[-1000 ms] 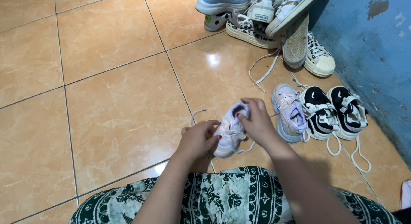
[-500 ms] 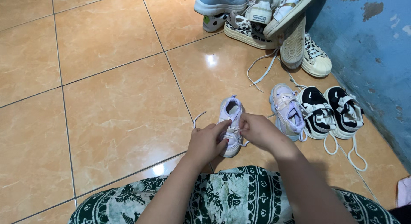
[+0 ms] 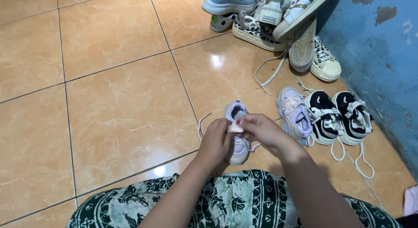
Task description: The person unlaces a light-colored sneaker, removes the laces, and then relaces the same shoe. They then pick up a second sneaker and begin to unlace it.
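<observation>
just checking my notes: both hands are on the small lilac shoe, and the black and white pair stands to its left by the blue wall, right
Not quite. The head view shows both hands, left hand and right hand, on the small lilac shoe, but the black and white pair stands to its right, by the blue wall.

Bare tiled floor (image 3: 109, 106) leftward; lilac shoe (image 3: 295, 114), seemingly close, blocks right.

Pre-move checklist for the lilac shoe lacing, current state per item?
1. Both hands on the shoe: left hand and right hand grip the small lilac shoe over its tongue. Ok.
2. Shoe sole-down on the tiled floor. Ok.
3. Loose lace trails left, unthreaded. Not ok.
4. Lace end in fingers: hidden. Cannot tell.
5. Matching lilac shoe stands apart beside the black-and-white pair. Ok.
</observation>
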